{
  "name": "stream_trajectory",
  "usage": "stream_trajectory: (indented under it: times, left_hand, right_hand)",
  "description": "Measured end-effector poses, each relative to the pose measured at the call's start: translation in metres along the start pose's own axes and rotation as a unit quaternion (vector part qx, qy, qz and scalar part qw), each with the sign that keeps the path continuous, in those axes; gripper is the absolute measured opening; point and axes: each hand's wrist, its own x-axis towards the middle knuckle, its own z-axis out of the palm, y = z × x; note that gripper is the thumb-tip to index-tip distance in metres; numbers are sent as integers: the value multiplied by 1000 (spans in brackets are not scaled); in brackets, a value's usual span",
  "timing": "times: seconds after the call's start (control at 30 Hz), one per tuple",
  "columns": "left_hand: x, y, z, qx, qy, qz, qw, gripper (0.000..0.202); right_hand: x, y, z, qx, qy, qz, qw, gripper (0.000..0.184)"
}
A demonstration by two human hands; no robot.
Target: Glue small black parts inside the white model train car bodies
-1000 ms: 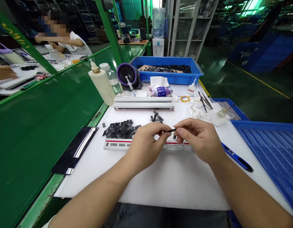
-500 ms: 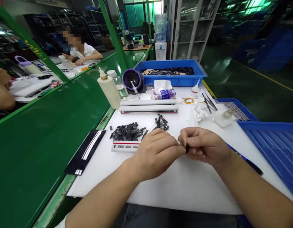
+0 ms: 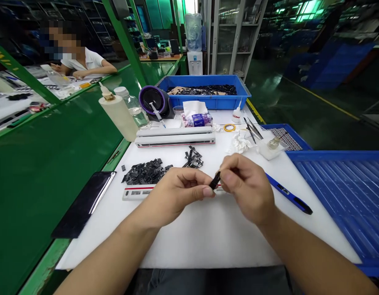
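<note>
Both hands meet over the white table (image 3: 207,229), pinching one small black part (image 3: 215,180) between their fingertips. My left hand (image 3: 173,194) holds its lower end with thumb and forefinger. My right hand (image 3: 246,186) grips its upper end, fingers curled. Just behind the hands lies a white strip with a red line (image 3: 137,191). A heap of small black parts (image 3: 144,172) sits to its left, and a smaller cluster of black parts (image 3: 194,157) lies further back.
A longer white bar (image 3: 175,137), tissue pack (image 3: 197,116), bottles (image 3: 118,114), purple-rimmed cup (image 3: 154,100) and blue bin (image 3: 204,92) stand at the back. A blue pen (image 3: 289,196) and blue trays (image 3: 343,192) lie right. A dark glass panel (image 3: 85,203) lies left. Another person sits far left.
The black part, held edge-on half a second ago, now stands tilted between the fingertips. My hands have parted slightly, and the camera view has shifted to the right.
</note>
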Motion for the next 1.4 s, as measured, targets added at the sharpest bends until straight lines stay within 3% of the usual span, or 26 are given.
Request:
stream_trajectory:
  times: [0.07, 0.13, 0.2, 0.23, 0.27, 0.33, 0.4, 0.5, 0.6, 0.67, 0.7, 0.8, 0.87, 0.93, 1.03, 1.17, 1.3, 1.4]
  left_hand:
    - [1, 0, -2, -24, -14, -3, 1000, 16]
    - [2, 1, -2, -12, -1, -4, 1000, 16]
    - [4, 1, -1, 64, 43, -2, 997, 17]
    - [5, 1, -1, 132, 79, 1, 988, 17]
    - [6, 2, -2, 215, 116, 6, 970, 18]
    - [8, 4, -9, 397, 175, 9, 901, 18]
    - [8, 7, -25, 548, 213, -17, 809, 18]
    - [7, 10, -55, 665, 246, -106, 697, 20]
    - [6, 9, -68, 717, 248, -130, 638, 30]
    - [6, 5, -57, 732, 238, -62, 635, 37]
    - [7, 2, -47, 730, 217, -10, 648, 38]
    - [6, -9, -12, 713, 66, 122, 688, 35]
    - [2, -15, 4, 724, -9, 130, 677, 30]
    - [-7, -20, 8, 742, -28, 116, 659, 20]
    - [-30, -27, -4, 758, 6, 103, 645, 14]
    - [-61, -42, -23, 785, 134, 111, 595, 16]
    - [-73, -55, -31, 773, 170, 138, 596, 19]
    - [-74, -57, -30, 764, 181, 159, 599, 22]
  right_hand:
    - [4, 0, 0, 171, -48, 170, 969, 18]
    - [5, -1, 0, 208, -51, 219, 952, 20]
    - [2, -3, 0, 101, 3, 127, 987, 15]
    - [0, -5, -1, 15, 32, 32, 999, 11]
    - [-3, -6, -2, -74, 55, -72, 993, 9]
    - [-4, -8, -6, -206, 72, -226, 949, 14]
    - [-2, -6, -12, -266, 65, -268, 924, 16]
    - [6, 1, -25, -321, 85, -212, 919, 12]
    - [15, 10, -38, -331, 136, -129, 925, 11]
    - [19, 17, -45, -317, 149, -72, 934, 12]
    - [20, 21, -47, -303, 149, -42, 940, 11]
    - [24, 32, -51, -228, 132, 48, 963, 11]
    - [26, 37, -51, -160, 115, 95, 976, 13]
    - [26, 38, -47, -94, 89, 120, 984, 14]
    - [20, 30, -37, -32, 9, 103, 994, 14]
    - [8, 22, -21, -110, -135, -14, 985, 9]
    - [1, 33, -9, -269, -184, -117, 938, 14]
    - [0, 43, -7, -385, -214, -133, 888, 22]
